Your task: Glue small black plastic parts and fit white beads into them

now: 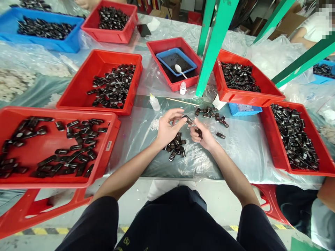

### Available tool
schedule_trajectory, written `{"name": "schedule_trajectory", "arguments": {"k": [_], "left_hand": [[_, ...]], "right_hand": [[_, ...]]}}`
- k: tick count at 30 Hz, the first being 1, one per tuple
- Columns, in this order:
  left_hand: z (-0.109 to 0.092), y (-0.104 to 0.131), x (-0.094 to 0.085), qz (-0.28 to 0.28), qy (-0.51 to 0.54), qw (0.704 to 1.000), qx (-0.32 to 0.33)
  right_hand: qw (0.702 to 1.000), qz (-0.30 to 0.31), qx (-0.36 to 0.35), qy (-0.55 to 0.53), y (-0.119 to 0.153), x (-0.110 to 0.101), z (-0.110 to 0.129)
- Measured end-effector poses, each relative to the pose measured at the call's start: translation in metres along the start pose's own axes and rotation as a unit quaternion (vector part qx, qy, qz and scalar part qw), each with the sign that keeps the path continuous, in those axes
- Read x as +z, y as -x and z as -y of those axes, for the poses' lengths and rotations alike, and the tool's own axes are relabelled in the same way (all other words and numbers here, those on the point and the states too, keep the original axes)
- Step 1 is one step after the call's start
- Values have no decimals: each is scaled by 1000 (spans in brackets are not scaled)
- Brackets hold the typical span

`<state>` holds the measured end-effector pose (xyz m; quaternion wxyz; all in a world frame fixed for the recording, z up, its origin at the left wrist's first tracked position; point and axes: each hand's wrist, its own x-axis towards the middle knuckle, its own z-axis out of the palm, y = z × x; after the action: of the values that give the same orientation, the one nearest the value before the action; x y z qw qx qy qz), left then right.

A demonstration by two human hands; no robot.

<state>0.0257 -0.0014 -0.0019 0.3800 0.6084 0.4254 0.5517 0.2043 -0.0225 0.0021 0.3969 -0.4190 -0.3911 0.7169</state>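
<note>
Over the plastic-covered table, my left hand (169, 128) pinches a small glossy black piece (187, 119) between thumb and fingers. My right hand (203, 135) meets it from the other side, its fingertips at the piece's near end. Curled in my right hand's fingers is a second small black piece (199, 133). Below my hands lies a loose pile of similar black pieces (176, 148), partly hidden by my left hand. More black pieces (208, 112) are scattered behind and right of my right hand. Their exact kind is too small to make out.
Red bins of black pieces stand left (111, 139) and right (324, 153). Behind are a blue tray (192, 60) with a white spoon (178, 68), a squeeze bottle (155, 103), a small white bottle (183, 88), a thin stick (181, 101) and a green post (211, 52). People sit nearby.
</note>
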Motion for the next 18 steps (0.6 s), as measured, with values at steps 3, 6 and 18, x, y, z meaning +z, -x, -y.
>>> {"name": "schedule_trajectory", "arguments": {"k": [3,6,18], "left_hand": [[-3,3,2,44,-24,998,31],[-10,4,-1,123,-87,982,114],[-4,5,-25,404,-349,834,137]], "right_hand": [[993,17,83,-82,-3,1,1],[988,9,101,-115,-5,0,1],[990,-81,9,-112,-6,-11,11]]}}
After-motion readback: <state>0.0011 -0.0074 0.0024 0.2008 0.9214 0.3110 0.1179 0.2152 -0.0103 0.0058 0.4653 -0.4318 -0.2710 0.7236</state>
